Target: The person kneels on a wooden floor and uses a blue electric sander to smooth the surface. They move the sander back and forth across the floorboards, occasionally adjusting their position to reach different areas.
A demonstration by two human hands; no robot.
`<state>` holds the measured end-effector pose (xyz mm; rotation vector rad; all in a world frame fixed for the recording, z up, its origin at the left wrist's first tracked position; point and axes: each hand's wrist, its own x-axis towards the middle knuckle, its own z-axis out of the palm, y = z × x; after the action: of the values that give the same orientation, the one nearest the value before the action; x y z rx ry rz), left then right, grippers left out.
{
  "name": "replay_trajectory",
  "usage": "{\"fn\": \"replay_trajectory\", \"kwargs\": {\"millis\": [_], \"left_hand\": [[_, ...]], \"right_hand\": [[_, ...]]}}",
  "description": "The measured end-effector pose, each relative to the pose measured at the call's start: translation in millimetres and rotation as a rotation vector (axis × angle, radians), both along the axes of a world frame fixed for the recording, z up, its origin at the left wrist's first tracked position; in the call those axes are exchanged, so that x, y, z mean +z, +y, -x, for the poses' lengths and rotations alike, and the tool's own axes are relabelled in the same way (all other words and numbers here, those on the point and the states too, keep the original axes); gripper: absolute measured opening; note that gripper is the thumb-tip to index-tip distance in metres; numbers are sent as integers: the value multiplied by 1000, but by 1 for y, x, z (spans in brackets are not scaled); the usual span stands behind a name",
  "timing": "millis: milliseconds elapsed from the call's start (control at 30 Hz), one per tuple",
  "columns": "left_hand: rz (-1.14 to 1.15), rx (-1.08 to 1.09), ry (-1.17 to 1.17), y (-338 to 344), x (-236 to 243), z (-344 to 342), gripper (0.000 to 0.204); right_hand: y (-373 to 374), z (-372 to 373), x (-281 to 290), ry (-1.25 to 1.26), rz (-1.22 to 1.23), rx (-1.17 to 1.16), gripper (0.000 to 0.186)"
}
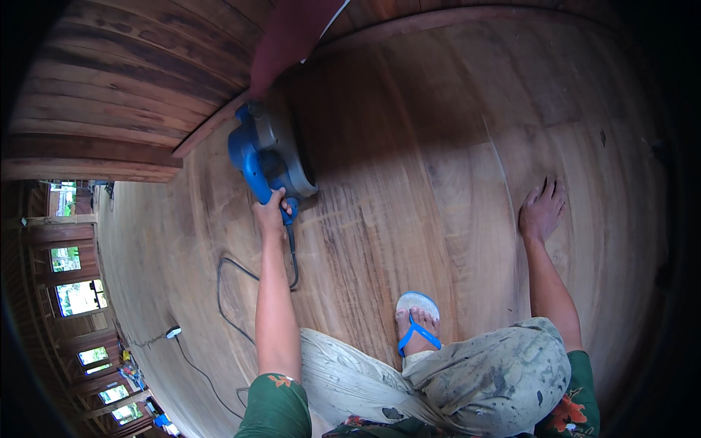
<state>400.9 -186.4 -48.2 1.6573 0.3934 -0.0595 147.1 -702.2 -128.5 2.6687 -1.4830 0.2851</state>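
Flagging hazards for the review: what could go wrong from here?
1. The cord loops loose on the wooden floor right behind the blue power tool that the left hand grips; it could snag or get pulled under.
2. The right hand lies flat on the boards, and the sandalled foot is bare-toed; a swing of the tool could reach either.

blue-grey power tool (266, 157) | brown wood-grain floor (409, 146) | blue sandal (416, 321) | green floral sleeves (276, 409)

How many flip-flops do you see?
1. A blue flip-flop is on the person's foot on the wooden floor, between the left hand holding the blue power tool and the right hand. Another may be hidden under the legs.
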Motion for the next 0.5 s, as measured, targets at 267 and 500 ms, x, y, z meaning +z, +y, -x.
{"fn": "replay_trajectory", "kwargs": {"millis": [267, 500], "left_hand": [[4, 54, 46, -5, 17, 107, 16], [9, 64, 94, -8, 26, 166, 17]], "right_hand": [[-2, 3, -2, 22, 41, 20, 50], [0, 2, 2, 5, 18, 29, 51]]}}
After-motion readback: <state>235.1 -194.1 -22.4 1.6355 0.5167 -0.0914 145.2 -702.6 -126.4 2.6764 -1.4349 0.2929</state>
